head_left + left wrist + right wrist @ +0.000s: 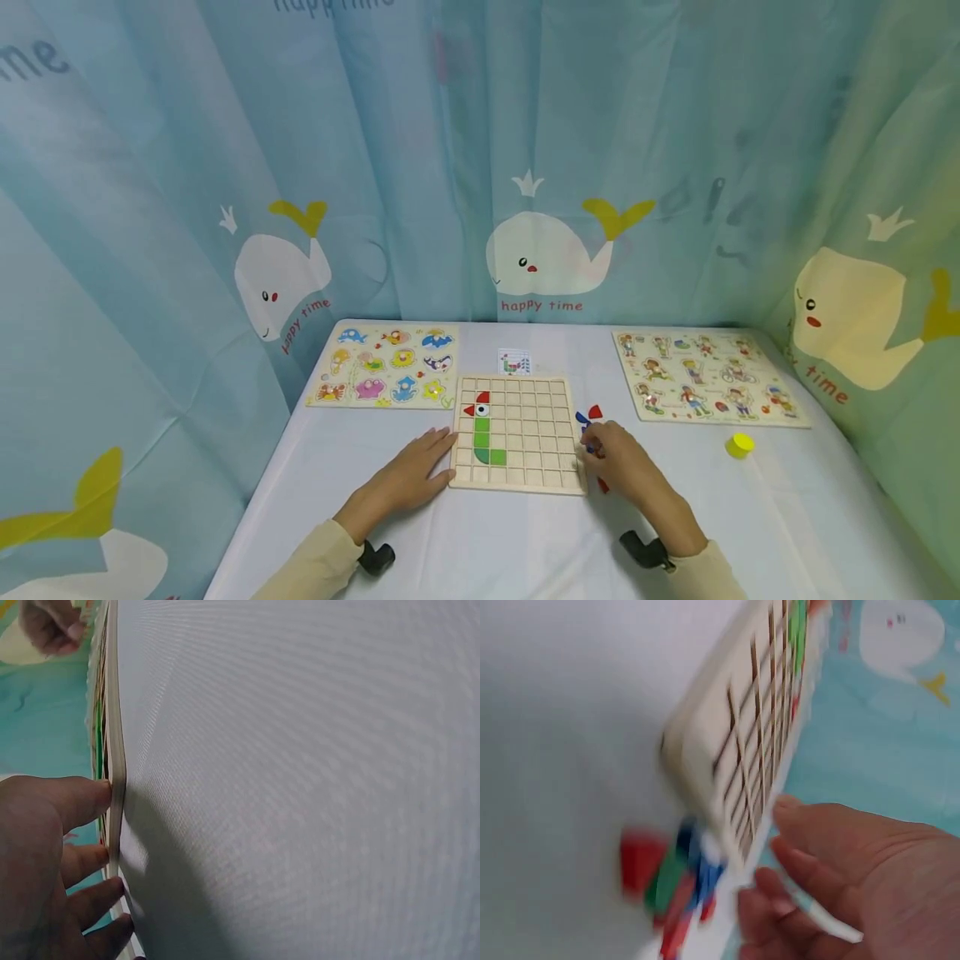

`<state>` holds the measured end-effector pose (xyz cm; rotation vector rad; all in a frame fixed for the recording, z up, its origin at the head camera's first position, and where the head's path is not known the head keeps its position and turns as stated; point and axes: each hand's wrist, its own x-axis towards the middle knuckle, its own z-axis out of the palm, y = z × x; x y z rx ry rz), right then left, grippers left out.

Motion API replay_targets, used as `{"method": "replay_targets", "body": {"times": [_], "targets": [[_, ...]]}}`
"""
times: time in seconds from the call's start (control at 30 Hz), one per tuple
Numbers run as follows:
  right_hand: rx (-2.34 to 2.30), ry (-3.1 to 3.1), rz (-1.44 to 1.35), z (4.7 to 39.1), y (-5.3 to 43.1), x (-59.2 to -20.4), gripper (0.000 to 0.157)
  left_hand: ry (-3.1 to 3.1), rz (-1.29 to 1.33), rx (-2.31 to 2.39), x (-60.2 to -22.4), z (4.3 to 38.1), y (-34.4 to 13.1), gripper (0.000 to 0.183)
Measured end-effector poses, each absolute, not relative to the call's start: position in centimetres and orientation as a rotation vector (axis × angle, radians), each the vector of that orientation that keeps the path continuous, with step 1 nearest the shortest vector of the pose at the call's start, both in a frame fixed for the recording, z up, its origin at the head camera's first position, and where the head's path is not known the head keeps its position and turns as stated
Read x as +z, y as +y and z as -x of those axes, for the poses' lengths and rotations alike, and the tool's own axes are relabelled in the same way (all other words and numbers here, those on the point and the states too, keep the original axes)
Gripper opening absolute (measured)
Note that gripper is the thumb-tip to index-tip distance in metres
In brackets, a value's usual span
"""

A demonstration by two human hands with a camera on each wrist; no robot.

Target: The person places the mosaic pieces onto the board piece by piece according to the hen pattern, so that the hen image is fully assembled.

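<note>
A wooden grid board point(536, 433) lies mid-table. Green pieces point(482, 433), red pieces and an eye piece point(482, 410) fill some of its left squares. My left hand point(411, 471) rests at the board's left edge, fingertips against its side point(115, 750). Above a small heap of loose red, blue and green pieces point(671, 881), beside the board's right edge, is my right hand point(618, 460). Its fingers bend loosely, and no piece shows between them in the blurred right wrist view. The hand hides part of the heap from the head view.
A small picture card point(514, 362) lies behind the board. A sea-animal puzzle point(386, 367) stands back left and a puzzle of people figures point(705, 379) back right. A yellow cylinder point(740, 446) sits at the right. A whale-print curtain point(420, 167) surrounds the table.
</note>
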<state>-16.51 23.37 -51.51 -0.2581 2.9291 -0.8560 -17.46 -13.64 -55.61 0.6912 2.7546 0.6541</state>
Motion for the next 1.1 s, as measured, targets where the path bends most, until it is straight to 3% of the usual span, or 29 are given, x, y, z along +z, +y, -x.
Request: {"method": "replay_targets", "body": {"times": [0.13,0.4,0.67,0.93,1.1], "targets": [[-0.745,2.886,0.126,16.6,25.5,-51.8,0.025,2.762,-0.687,0.641,-55.7,17.5,-13.7,0.065],[-0.767,2.845,0.077,17.0,26.1,-52.8,0.021,2.76,-0.67,0.629,-56.0,17.6,-13.7,0.066],[-0.792,2.844,-0.007,16.6,25.8,-52.8,0.031,2.76,-0.667,0.611,-56.0,17.6,-13.6,0.066],[-0.786,2.852,-0.058,15.9,25.8,-52.7,0.016,2.761,-0.668,0.645,-55.5,17.5,-13.5,0.065],[-0.799,2.815,-0.095,16.2,27.0,-53.1,0.021,2.76,-0.674,0.649,-55.5,17.4,-13.5,0.065]]}}
